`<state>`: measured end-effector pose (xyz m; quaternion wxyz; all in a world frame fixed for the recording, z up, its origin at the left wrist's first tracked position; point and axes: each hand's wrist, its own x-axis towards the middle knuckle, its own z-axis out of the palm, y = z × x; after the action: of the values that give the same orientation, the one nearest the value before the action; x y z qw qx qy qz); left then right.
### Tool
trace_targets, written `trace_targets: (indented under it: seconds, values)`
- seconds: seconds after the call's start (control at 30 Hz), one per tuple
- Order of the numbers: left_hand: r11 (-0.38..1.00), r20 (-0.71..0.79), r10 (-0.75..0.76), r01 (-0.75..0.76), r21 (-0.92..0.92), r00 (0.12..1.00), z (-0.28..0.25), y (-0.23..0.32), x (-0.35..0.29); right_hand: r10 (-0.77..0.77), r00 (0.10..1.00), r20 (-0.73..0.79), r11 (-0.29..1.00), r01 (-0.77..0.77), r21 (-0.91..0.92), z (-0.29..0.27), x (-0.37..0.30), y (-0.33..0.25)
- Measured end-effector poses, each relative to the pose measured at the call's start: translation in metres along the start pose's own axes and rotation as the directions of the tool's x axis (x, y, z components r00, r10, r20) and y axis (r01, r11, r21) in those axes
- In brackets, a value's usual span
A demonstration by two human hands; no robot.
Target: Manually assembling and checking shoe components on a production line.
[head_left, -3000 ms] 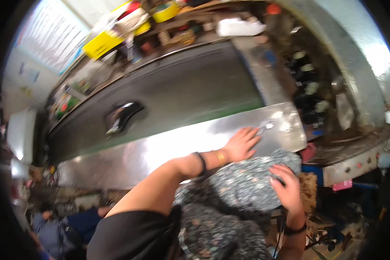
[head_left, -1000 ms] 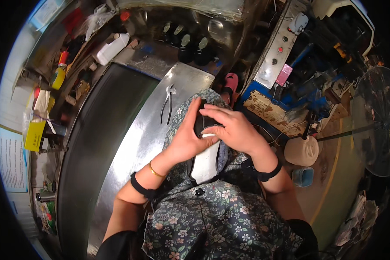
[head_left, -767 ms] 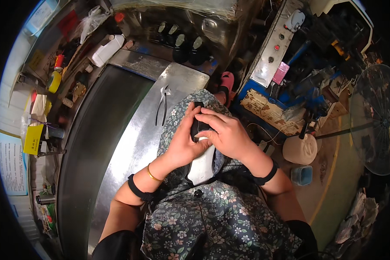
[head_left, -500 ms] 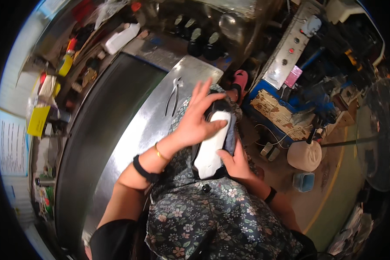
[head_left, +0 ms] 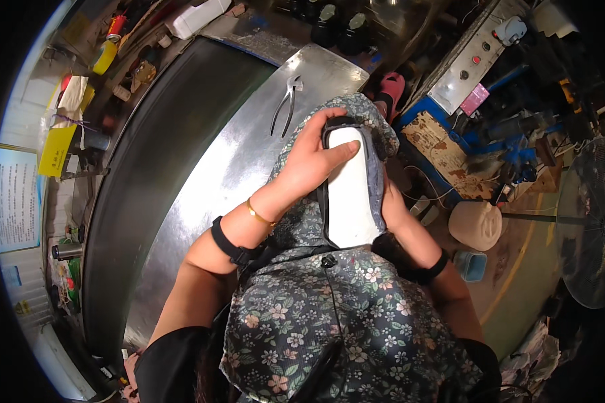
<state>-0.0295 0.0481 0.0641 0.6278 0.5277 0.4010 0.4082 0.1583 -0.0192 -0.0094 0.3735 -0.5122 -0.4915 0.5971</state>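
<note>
On my lap, over a floral apron (head_left: 282, 316), rests a shoe upper (head_left: 373, 174) of dark cloth, its long white underside (head_left: 348, 201) facing up. My left hand (head_left: 308, 164) clasps the far end, thumb pressed on the white surface and fingers round the dark edge. Along the right side of the shoe upper, my right hand (head_left: 396, 211) supports it; most of its fingers are hidden behind the cloth. A pair of pliers (head_left: 288, 107) lies on the metal tabletop (head_left: 212, 188), beyond my left hand and apart from it.
A black belt (head_left: 175, 127) runs along the tabletop's left. Farther left, a shelf holds a yellow box (head_left: 55, 153). At the right stand a machine with a button panel (head_left: 474, 64), a whitish jug (head_left: 476, 223), a blue tub (head_left: 470, 266) and a fan (head_left: 588, 221).
My left hand has closed round the shoe upper's far end; its fingers were raised before. The shoe upper now points more straight away from me. The whole view has shifted.
</note>
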Motion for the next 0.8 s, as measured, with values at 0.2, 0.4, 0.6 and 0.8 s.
trace_targets:
  seconds: [0.2,0.4,0.6,0.8]
  values:
    - [0.935,-0.069,0.168,-0.137,0.327,0.983,-0.001,-0.024,0.021,-0.028,0.978,-0.205,0.532,-0.159,-0.832,0.028,-0.002,-0.088]
    - [0.936,-0.011,0.17,-0.158,0.314,0.985,0.0,-0.031,0.022,0.06,0.982,0.179,0.903,-0.13,0.41,-0.018,0.003,-0.025]
    - [0.903,-0.045,0.243,-0.209,0.375,0.969,-0.002,-0.021,0.008,-0.059,0.997,-0.04,0.852,0.029,-0.523,0.01,-0.056,-0.023]
    - [0.644,0.248,0.084,0.138,-0.753,0.965,-0.046,-0.003,0.009,-0.232,0.971,0.062,0.97,0.227,0.083,0.014,-0.015,-0.01]
